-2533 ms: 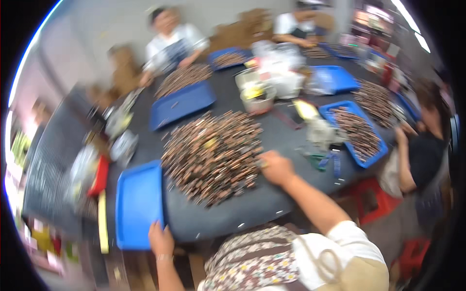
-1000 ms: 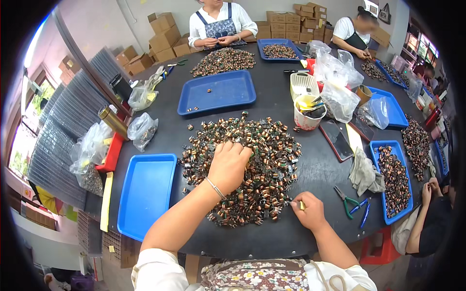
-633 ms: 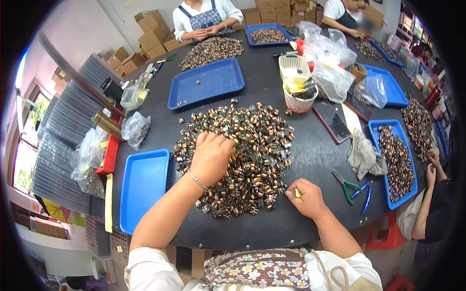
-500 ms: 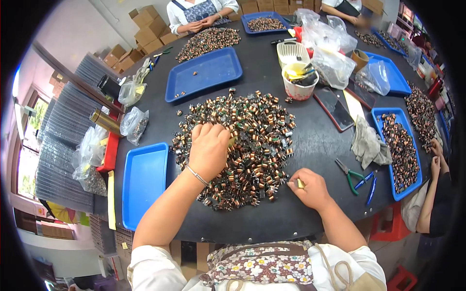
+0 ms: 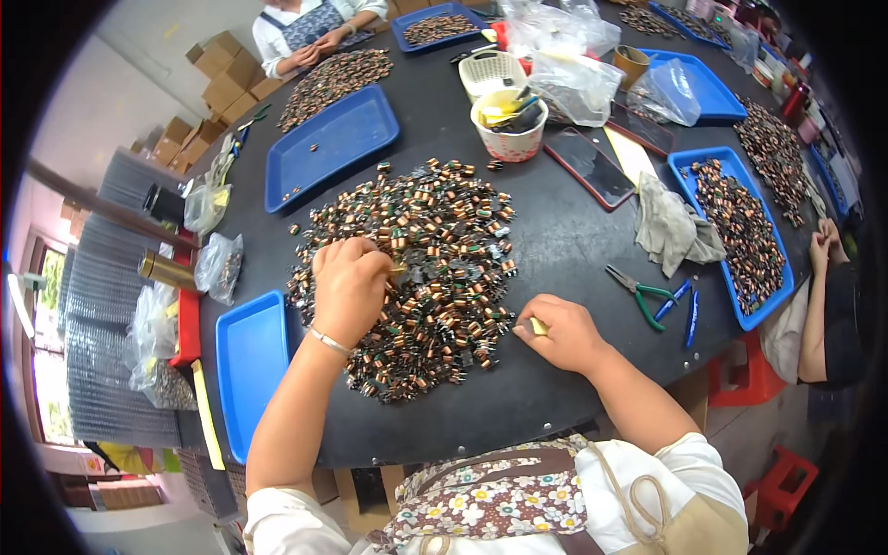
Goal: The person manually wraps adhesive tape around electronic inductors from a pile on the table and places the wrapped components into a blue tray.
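Note:
A wide heap of small copper-wound coil components [image 5: 435, 310] lies on the dark table before me. Over the left part of it is my left hand [image 5: 351, 287], palm down with bent fingers closed together. A bit of yellow shows at its fingertips, and whatever it pinches among the coils is hidden. My right hand [image 5: 561, 335] rests at the heap's lower right edge, fingers curled in. Something small and yellow shows by its thumb and forefinger; I cannot make out whether it is held or worn. Left of the heap stands a light blue tray [image 5: 252, 375].
Beyond the heap lies a darker blue tray [image 5: 333, 143] with a few coils. To the right are pliers [image 5: 647, 294], a grey cloth [image 5: 671, 222], a red-edged phone [image 5: 590, 168] and a coil-filled tray [image 5: 735, 236]. A tool cup [image 5: 511, 129] stands behind. Other people's hands work at the far side and right.
The whole view has swung, so the table's things sit further left. My left hand has turned slightly over the heap, fingers still bent. My right hand stays beside the heap's right edge.

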Action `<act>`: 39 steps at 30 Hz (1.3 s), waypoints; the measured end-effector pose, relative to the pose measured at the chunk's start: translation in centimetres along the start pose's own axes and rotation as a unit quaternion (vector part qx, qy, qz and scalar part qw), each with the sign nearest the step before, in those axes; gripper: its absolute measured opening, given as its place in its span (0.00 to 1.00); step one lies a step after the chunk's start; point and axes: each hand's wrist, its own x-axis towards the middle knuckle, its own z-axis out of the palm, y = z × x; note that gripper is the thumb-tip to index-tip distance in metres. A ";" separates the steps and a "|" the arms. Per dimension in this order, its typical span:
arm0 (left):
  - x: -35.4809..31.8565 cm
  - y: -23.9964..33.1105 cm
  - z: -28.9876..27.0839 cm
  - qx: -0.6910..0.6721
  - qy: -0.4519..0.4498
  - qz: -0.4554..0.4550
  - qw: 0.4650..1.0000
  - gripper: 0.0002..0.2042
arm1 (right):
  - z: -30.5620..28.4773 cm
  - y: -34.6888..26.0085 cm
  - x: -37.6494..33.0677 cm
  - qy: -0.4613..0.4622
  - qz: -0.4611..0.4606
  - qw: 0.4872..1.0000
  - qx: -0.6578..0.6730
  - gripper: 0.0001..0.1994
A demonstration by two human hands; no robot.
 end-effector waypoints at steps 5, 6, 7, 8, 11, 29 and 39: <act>0.1 1.3 -1.6 -0.046 0.083 -0.004 0.995 0.07 | 0.0 0.1 0.6 0.063 -0.028 0.991 0.114 0.06; -0.2 2.2 -1.4 -0.101 0.090 0.030 0.990 0.08 | 0.1 -0.1 0.7 0.059 -0.039 0.992 0.109 0.06; -0.5 3.2 -0.9 -0.155 0.093 0.055 0.982 0.09 | -0.1 -0.3 0.8 0.035 0.049 0.979 0.197 0.07; -0.8 4.3 -0.3 -0.187 0.088 0.088 0.974 0.10 | -0.3 -0.5 0.8 0.002 0.167 0.946 0.277 0.07; -1.7 7.6 2.3 -0.291 0.041 0.108 0.950 0.12 | -1.0 -0.9 0.8 -0.024 0.145 0.863 0.484 0.09; -2.5 10.7 5.2 -0.332 0.014 0.065 0.941 0.12 | -1.8 0.1 1.1 0.023 0.219 0.804 0.552 0.04; -2.7 12.8 5.6 -0.629 -0.191 -0.319 0.683 0.06 | -1.5 0.7 0.9 -0.055 0.136 0.855 0.497 0.08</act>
